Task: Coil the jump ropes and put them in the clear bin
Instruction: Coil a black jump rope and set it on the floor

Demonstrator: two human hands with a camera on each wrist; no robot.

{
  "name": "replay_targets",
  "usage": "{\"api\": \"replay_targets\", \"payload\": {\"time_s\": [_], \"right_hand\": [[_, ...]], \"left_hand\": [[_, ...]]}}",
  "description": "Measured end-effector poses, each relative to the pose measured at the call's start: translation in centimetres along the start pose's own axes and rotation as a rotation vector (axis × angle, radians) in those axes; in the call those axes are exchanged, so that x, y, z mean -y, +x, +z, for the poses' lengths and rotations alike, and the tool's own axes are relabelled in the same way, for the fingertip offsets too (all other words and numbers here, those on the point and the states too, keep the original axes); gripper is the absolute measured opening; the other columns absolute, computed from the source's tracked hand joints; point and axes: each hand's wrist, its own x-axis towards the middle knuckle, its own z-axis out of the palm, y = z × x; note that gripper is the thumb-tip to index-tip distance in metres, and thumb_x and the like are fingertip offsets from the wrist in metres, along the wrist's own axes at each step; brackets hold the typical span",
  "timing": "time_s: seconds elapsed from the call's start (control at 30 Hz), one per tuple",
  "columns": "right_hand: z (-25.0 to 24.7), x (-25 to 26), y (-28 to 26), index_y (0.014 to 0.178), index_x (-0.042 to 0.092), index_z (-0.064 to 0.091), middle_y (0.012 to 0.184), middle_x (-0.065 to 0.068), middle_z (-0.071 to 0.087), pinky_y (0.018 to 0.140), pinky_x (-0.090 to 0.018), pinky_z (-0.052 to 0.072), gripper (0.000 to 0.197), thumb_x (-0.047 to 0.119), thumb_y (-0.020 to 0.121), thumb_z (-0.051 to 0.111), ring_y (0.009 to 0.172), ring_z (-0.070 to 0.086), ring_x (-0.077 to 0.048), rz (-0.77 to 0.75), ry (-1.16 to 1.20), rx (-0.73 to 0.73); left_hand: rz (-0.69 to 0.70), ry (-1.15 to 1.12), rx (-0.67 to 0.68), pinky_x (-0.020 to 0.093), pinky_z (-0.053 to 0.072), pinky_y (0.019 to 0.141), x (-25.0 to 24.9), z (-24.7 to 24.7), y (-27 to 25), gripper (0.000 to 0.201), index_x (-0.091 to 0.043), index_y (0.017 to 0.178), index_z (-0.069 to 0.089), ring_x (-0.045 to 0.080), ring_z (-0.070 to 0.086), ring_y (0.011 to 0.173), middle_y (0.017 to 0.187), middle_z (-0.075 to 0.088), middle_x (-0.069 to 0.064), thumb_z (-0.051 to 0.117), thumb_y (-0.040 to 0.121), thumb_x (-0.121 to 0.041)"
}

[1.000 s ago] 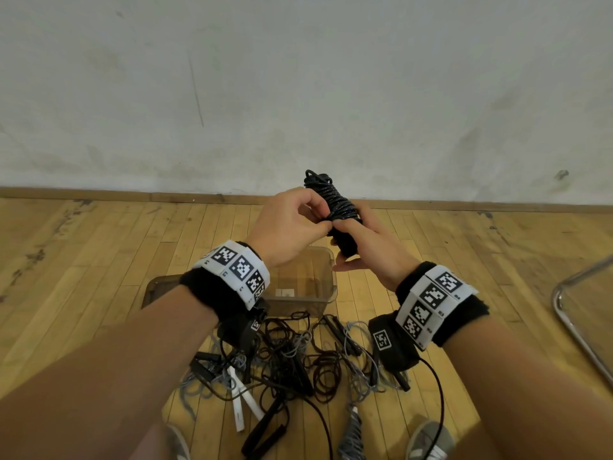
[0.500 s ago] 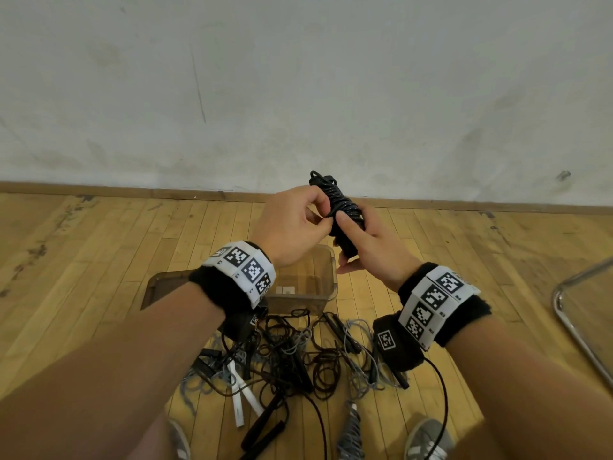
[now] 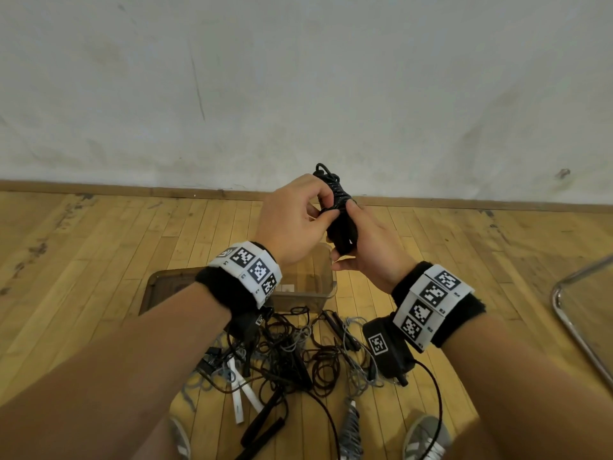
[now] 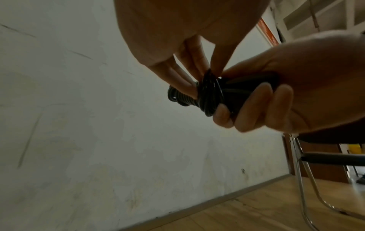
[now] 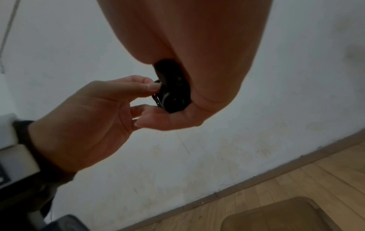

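Observation:
A black jump rope [image 3: 335,197], wound into a tight bundle, is held upright at chest height above the clear bin [image 3: 326,287]. My right hand [image 3: 351,227] grips the bundle's lower part with fingers curled round it [image 4: 262,101]. My left hand [image 3: 323,210] pinches a wrap of cord near the bundle's middle; in the left wrist view its fingertips [image 4: 213,68] sit on the wound rope [image 4: 209,96]. In the right wrist view the rope [image 5: 173,93] shows between both hands. A tangled pile of other jump ropes [image 3: 292,353] lies on the floor in front of the bin.
The wooden floor meets a white wall just behind the bin. A metal chair frame [image 3: 570,327] stands at the right. White rope handles [image 3: 242,396] and black handles [image 3: 265,423] lie in the pile. My shoes [image 3: 424,439] are at the bottom edge.
The bundle stays in about the same place. My right index finger, stretched over the coil half a second ago, has curled in, and my left fingers have shifted their pinch on the wraps.

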Motion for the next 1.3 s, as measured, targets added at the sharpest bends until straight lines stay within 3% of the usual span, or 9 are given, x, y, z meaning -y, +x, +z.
{"api": "replay_targets", "payload": {"time_s": [0.17, 0.33, 0.47, 0.57, 0.67, 0.87, 1.07, 1.17, 1.3], "right_hand": [[0.4, -0.4, -0.4, 0.136, 0.011, 0.041, 0.101, -0.014, 0.062, 0.061, -0.038, 0.058, 0.043, 0.043, 0.108, 0.04, 0.064, 0.06, -0.02, -0.011, 0.008, 0.032], [-0.3, 0.0, -0.2, 0.136, 0.01, 0.042, 0.1, -0.013, 0.063, 0.061, -0.036, 0.058, 0.045, 0.044, 0.107, 0.041, 0.061, 0.062, -0.018, -0.054, 0.017, -0.028], [-0.5, 0.0, -0.2, 0.136, 0.013, 0.044, 0.097, -0.011, 0.063, 0.063, -0.038, 0.059, 0.041, 0.043, 0.108, 0.041, 0.06, 0.06, -0.016, -0.081, -0.016, -0.031], [-0.6, -0.1, -0.3, 0.135, 0.012, 0.045, 0.096, -0.01, 0.063, 0.062, -0.037, 0.06, 0.039, 0.04, 0.109, 0.039, 0.059, 0.059, -0.016, -0.102, -0.057, -0.027], [-0.3, -0.2, -0.2, 0.135, 0.009, 0.045, 0.097, -0.011, 0.062, 0.06, -0.036, 0.06, 0.039, 0.038, 0.109, 0.038, 0.059, 0.059, -0.015, -0.147, -0.102, -0.038], [-0.2, -0.4, 0.3, 0.136, 0.009, 0.046, 0.093, -0.011, 0.062, 0.059, -0.034, 0.056, 0.039, 0.037, 0.11, 0.038, 0.061, 0.057, -0.017, -0.177, -0.081, -0.026], [-0.9, -0.5, 0.4, 0.138, 0.008, 0.045, 0.096, -0.011, 0.067, 0.05, -0.025, 0.042, 0.041, 0.038, 0.11, 0.037, 0.065, 0.06, -0.018, -0.223, -0.08, 0.035], [-1.4, -0.4, 0.3, 0.138, 0.007, 0.044, 0.098, -0.011, 0.068, 0.051, -0.025, 0.041, 0.042, 0.038, 0.11, 0.036, 0.068, 0.061, -0.019, -0.246, -0.057, 0.028], [-1.6, -0.5, 0.4, 0.139, 0.009, 0.043, 0.1, -0.011, 0.069, 0.053, -0.027, 0.043, 0.039, 0.036, 0.11, 0.037, 0.069, 0.064, -0.021, -0.261, -0.107, -0.001]], "left_hand": [[-0.024, 0.03, -0.105, 0.031, 0.057, 0.068, 0.0, 0.6, -0.3, 0.012, -0.022, 0.079, 0.058, 0.003, 0.061, 0.056, 0.104, 0.074, -0.02, 0.069, 0.082, -0.019], [-0.175, -0.153, -0.129, 0.029, 0.06, 0.071, -0.4, 1.0, 0.4, 0.015, -0.02, 0.086, 0.064, 0.001, 0.07, 0.072, 0.097, 0.074, -0.016, 0.079, 0.087, -0.016], [-0.276, -0.279, 0.0, 0.031, 0.061, 0.075, -0.1, 0.2, 1.0, 0.028, -0.023, 0.105, 0.059, 0.005, 0.069, 0.076, 0.096, 0.071, -0.007, 0.08, 0.087, -0.017], [-0.314, -0.286, 0.129, 0.033, 0.063, 0.069, -0.1, -0.5, 1.3, 0.02, -0.021, 0.1, 0.062, 0.009, 0.065, 0.075, 0.098, 0.072, 0.002, 0.078, 0.09, -0.016], [-0.36, -0.362, 0.214, 0.022, 0.057, 0.06, 0.0, -1.3, 1.6, 0.021, -0.02, 0.095, 0.061, 0.011, 0.069, 0.08, 0.101, 0.074, 0.012, 0.08, 0.088, -0.013], [-0.377, -0.469, 0.264, 0.018, 0.047, 0.052, 0.2, -1.7, 1.7, 0.024, -0.021, 0.092, 0.059, 0.01, 0.062, 0.073, 0.085, 0.069, 0.003, 0.079, 0.087, -0.009], [-0.549, -0.797, 0.292, 0.015, 0.04, 0.046, 0.3, -2.4, 1.6, 0.03, -0.021, 0.086, 0.048, 0.005, 0.046, 0.055, 0.068, 0.059, -0.007, 0.068, 0.094, 0.0], [-0.605, -0.898, 0.253, 0.015, 0.043, 0.047, 0.4, -2.6, 1.7, 0.022, -0.02, 0.092, 0.052, 0.006, 0.037, 0.053, 0.075, 0.051, -0.001, 0.064, 0.097, -0.003], [-0.598, -0.8, 0.159, 0.019, 0.051, 0.056, 0.5, -1.9, 1.4, 0.02, -0.017, 0.115, 0.061, 0.007, 0.046, 0.059, 0.081, 0.061, 0.001, 0.067, 0.098, -0.01]]}}
